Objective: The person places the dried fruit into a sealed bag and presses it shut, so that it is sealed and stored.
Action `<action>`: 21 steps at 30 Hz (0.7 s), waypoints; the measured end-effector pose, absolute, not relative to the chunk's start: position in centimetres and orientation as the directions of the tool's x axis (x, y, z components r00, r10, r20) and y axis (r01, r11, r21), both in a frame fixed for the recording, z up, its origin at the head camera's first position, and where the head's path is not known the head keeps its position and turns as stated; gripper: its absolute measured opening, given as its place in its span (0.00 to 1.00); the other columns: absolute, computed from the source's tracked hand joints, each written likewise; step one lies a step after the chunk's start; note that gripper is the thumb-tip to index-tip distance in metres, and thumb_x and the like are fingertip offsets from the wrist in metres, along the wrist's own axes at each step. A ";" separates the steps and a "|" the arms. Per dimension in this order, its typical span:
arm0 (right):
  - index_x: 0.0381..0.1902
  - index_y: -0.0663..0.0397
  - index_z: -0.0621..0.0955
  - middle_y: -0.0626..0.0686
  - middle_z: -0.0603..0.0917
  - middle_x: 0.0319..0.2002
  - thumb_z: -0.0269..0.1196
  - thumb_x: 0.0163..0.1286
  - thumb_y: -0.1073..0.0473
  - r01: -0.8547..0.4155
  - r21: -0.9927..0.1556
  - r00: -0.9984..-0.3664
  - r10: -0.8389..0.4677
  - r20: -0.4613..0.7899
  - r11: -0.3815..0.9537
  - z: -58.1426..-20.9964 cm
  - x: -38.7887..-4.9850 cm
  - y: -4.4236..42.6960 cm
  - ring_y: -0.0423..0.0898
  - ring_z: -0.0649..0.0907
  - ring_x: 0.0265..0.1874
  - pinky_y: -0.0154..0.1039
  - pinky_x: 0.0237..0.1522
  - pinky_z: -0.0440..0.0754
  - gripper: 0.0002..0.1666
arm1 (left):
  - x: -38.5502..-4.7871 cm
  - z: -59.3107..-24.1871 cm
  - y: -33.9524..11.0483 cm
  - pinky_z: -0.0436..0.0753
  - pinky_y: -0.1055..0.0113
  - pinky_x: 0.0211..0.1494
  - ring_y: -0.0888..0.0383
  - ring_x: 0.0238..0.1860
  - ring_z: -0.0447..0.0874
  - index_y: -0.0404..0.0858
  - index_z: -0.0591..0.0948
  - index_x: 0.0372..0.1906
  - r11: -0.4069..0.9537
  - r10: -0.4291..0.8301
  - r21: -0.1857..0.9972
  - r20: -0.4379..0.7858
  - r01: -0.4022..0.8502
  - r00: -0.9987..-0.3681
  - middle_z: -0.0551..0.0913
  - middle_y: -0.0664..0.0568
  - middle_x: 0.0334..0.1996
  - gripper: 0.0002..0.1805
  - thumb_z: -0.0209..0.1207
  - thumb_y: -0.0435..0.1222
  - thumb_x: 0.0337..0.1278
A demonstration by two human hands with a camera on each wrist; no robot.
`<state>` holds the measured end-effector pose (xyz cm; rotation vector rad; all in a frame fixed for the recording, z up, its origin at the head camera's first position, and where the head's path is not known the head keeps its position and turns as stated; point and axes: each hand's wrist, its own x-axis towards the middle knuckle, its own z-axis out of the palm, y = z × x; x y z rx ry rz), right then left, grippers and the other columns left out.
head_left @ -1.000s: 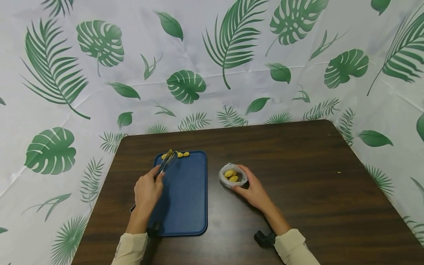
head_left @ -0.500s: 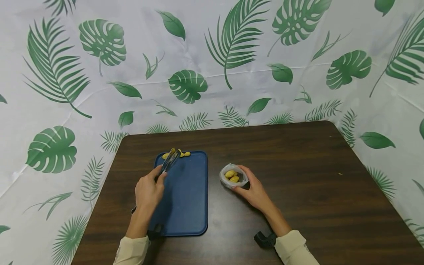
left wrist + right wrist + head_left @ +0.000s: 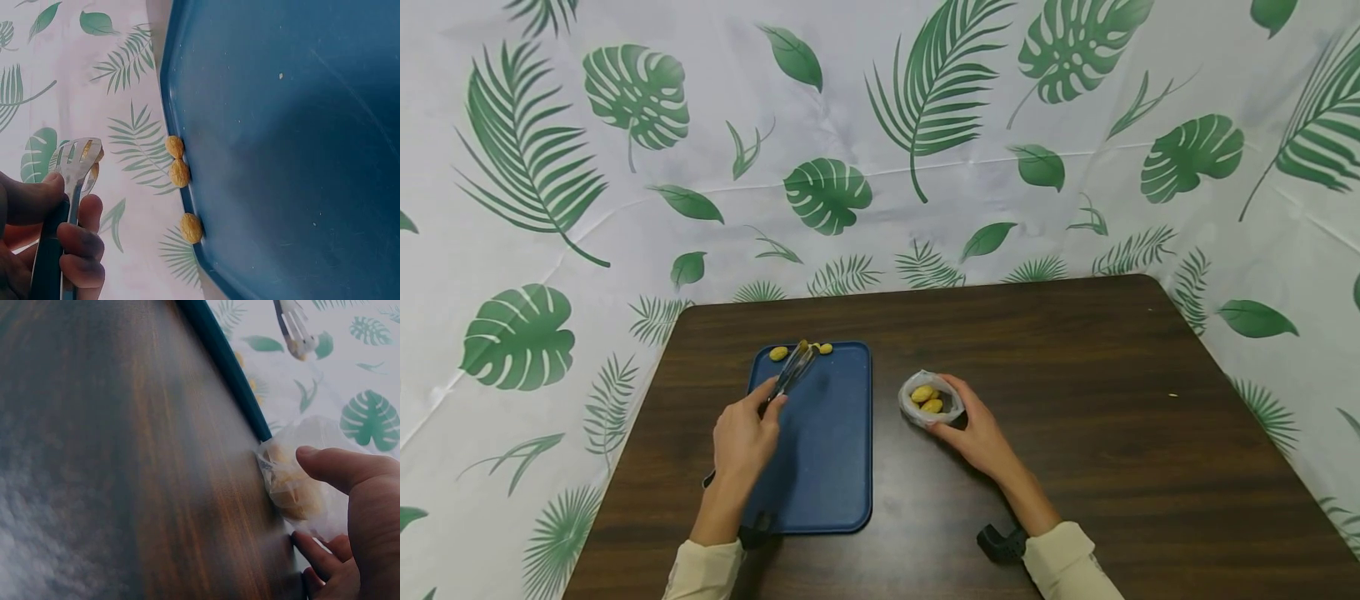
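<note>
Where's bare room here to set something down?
Widest: the dark brown wood-grain table right of the right hand and its whitish plastic bag, bar a yellow scrap. The blue rectangular tray's near right corner is nearly bare. Crowded: its far edge, with yellow oval pieces and the left hand's black-handled metal tongs.

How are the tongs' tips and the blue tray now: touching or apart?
Apart. The left wrist view shows leaf-patterned backdrop between the tongs' tips and the blue tray.
</note>
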<state>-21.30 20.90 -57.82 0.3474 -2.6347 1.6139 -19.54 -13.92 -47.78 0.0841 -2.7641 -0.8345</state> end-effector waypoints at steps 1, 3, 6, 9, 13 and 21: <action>0.76 0.37 0.68 0.53 0.75 0.71 0.76 0.63 0.53 -0.206 -0.875 -0.975 -0.172 0.143 0.437 -57.8 -21.3 20.9 0.57 0.74 0.71 0.66 0.70 0.68 0.46 | -19.5 -47.8 -13.9 0.79 0.46 0.36 0.41 0.34 0.88 0.37 0.82 0.65 0.833 -0.124 0.552 0.225 0.022 -0.967 0.90 0.35 0.47 0.22 0.62 0.41 0.71; 0.76 0.36 0.68 0.52 0.75 0.71 0.76 0.63 0.52 -0.205 -0.875 -0.975 -0.174 0.141 0.439 -57.8 -21.3 20.9 0.57 0.74 0.71 0.66 0.70 0.68 0.46 | -19.4 -47.8 -13.8 0.80 0.47 0.36 0.42 0.33 0.88 0.37 0.83 0.65 0.834 -0.117 0.551 0.234 0.032 -0.965 0.90 0.36 0.46 0.22 0.63 0.40 0.71; 0.75 0.36 0.68 0.52 0.75 0.71 0.75 0.64 0.52 -0.204 -0.874 -0.975 -0.176 0.139 0.440 -57.9 -21.4 20.9 0.57 0.74 0.71 0.65 0.69 0.68 0.45 | -19.3 -47.8 -13.7 0.80 0.47 0.36 0.42 0.32 0.87 0.38 0.83 0.64 0.836 -0.111 0.547 0.242 0.041 -0.964 0.91 0.37 0.46 0.22 0.63 0.40 0.70; 0.75 0.36 0.68 0.52 0.75 0.71 0.75 0.63 0.53 -0.205 -0.876 -0.975 -0.173 0.141 0.436 -57.9 -21.4 20.9 0.56 0.74 0.71 0.65 0.70 0.68 0.45 | -19.2 -47.8 -13.5 0.80 0.47 0.36 0.44 0.31 0.86 0.39 0.83 0.64 0.839 -0.100 0.542 0.246 0.051 -0.964 0.91 0.38 0.45 0.21 0.64 0.40 0.70; 0.75 0.37 0.68 0.53 0.76 0.71 0.76 0.63 0.54 -0.211 -0.876 -0.974 -0.170 0.150 0.433 -57.9 -21.3 20.9 0.56 0.74 0.70 0.65 0.69 0.69 0.46 | -19.1 -47.7 -13.2 0.78 0.52 0.33 0.48 0.26 0.81 0.40 0.84 0.63 0.838 -0.086 0.542 0.249 0.065 -0.965 0.91 0.40 0.43 0.21 0.64 0.40 0.70; 0.76 0.36 0.68 0.53 0.75 0.71 0.76 0.63 0.53 -0.211 -0.874 -0.974 -0.173 0.148 0.438 -57.8 -21.3 20.9 0.57 0.74 0.71 0.65 0.69 0.69 0.46 | -18.9 -47.5 -12.8 0.70 0.61 0.27 0.54 0.21 0.74 0.40 0.84 0.63 0.829 -0.070 0.553 0.250 0.083 -0.966 0.92 0.41 0.37 0.21 0.65 0.39 0.68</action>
